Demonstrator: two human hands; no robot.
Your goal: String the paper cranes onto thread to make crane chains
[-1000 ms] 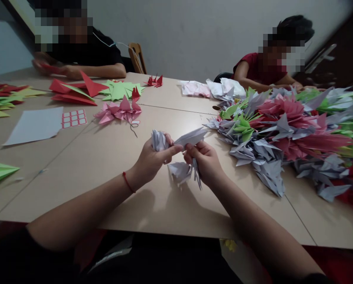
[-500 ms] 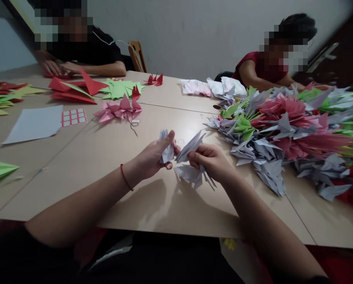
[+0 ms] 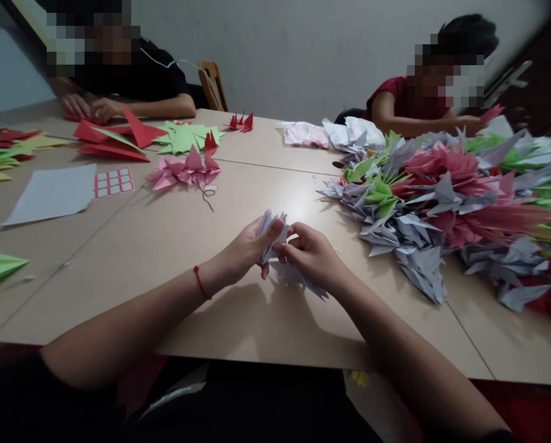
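Observation:
My left hand [image 3: 253, 247] is closed around a bundle of white folded paper cranes [image 3: 267, 229], with the thumb pressed across the front. From the right, my right hand [image 3: 313, 252] meets the same bundle, its thumb and fingers pinching at the bundle's edge. Its fingers partly hide where the papers meet. Below my right hand, more white folded paper [image 3: 296, 275] shows close to the tabletop; whether it touches the hand I cannot tell.
A large heap of white, pink and green paper cranes [image 3: 441, 191] covers the right side. Pink cranes [image 3: 183, 169], a white sheet [image 3: 51, 194], a label sheet [image 3: 114, 183] and green folded paper [image 3: 1, 267] lie left. Two people sit across the table [image 3: 132, 289].
My right hand has moved left, bringing its white folded paper against the bundle in my left hand. Across the table, the person on the right has lifted a hand with pink paper.

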